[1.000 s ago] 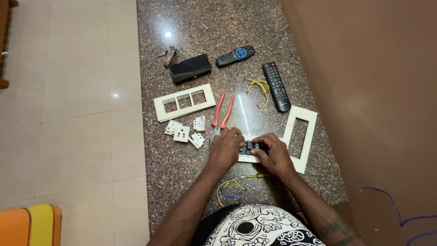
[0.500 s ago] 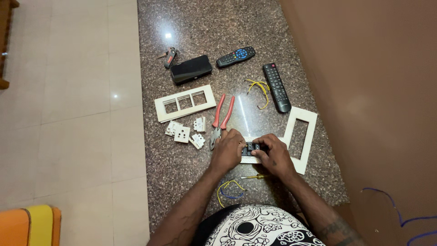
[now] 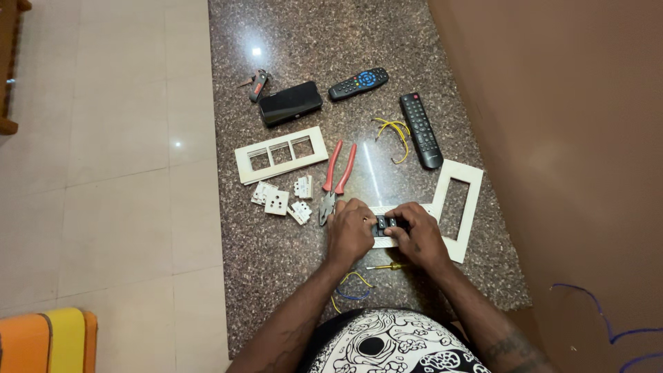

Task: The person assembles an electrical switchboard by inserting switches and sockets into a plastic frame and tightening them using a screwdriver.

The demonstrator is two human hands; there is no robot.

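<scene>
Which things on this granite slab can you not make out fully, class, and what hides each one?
- Dark switch modules, head view: mostly covered by the left hand and right hand.
- Yellow screwdriver, head view: its far end runs under the right wrist.
- Pliers, head view: jaw tips hidden behind the left fingers.

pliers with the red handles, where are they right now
In the head view the red-handled pliers lie on the granite slab, just beyond the left hand, between the small white socket modules and the empty white frame.
</scene>
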